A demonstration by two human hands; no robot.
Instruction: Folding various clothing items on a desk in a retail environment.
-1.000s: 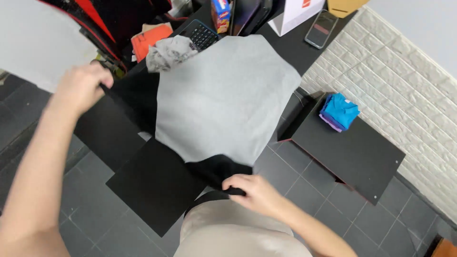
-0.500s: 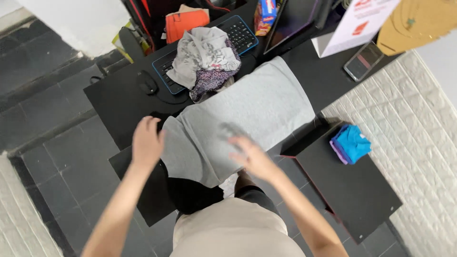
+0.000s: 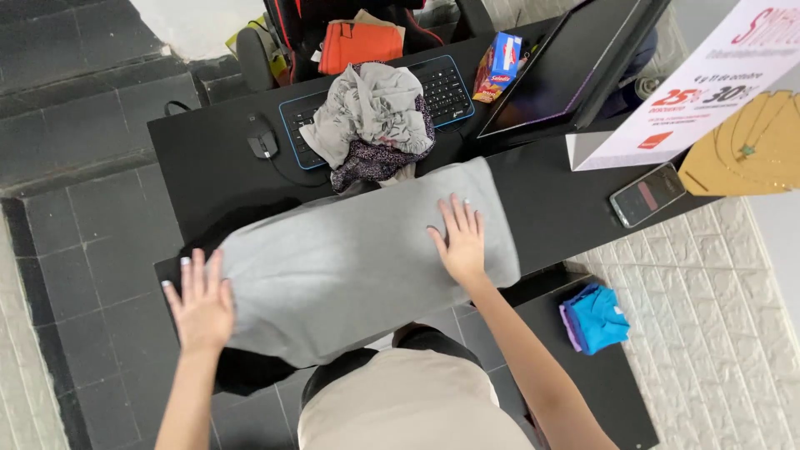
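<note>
desk (image 3: 575, 208): black, flat, matte; carrying everything.
grey garment (image 3: 350, 267): soft knit, folded into a long band, lying across the desk's near edge.
clothes pile (image 3: 375, 125): crumpled, sitting on the keyboard (image 3: 450, 83).
left hand (image 3: 200, 304): fingers spread, pressing flat on the band's left end.
right hand (image 3: 461, 242): spread flat near the right end.
risk: the overhanging near edge is likely sliding off; the pile could be snagging the far edge.

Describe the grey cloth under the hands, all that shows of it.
The grey cloth is a plain, soft-looking piece of fabric, folded into a broad band and spread flat across the black desk. Its near edge hangs over the desk front. The left hand lies flat at its left end, the right hand flat on its right part. Its far edge meets a crumpled pile of clothes.
</note>
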